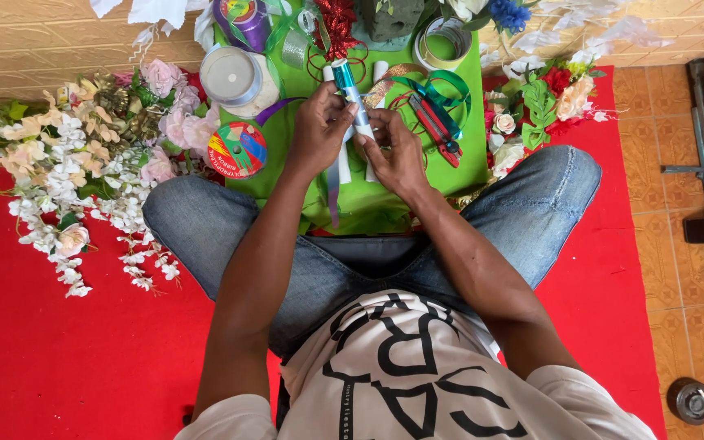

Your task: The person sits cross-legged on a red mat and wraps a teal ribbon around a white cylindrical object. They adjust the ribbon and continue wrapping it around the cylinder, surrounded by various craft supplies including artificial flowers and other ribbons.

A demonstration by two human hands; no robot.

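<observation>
I sit cross-legged on a red mat (83,358) with a green cloth (393,204) spread in front of my knees. My left hand (317,130) and my right hand (397,151) both grip a slim white stick (350,91) partly wrapped in shiny teal ribbon, held upright over the cloth. The ribbon's loose end hangs down between my hands. Two more white sticks (380,72) lie on the cloth just behind. Red-handled pliers (437,126) rest on the cloth right of my right hand.
Cream and pink artificial flowers (83,163) lie heaped at the left. More flowers (543,106) sit at the right. Ribbon spools (238,77), a colourful round roll (238,150) and tape rolls (443,41) crowd the cloth's far side. A small metal cylinder (690,401) stands on the tiled floor.
</observation>
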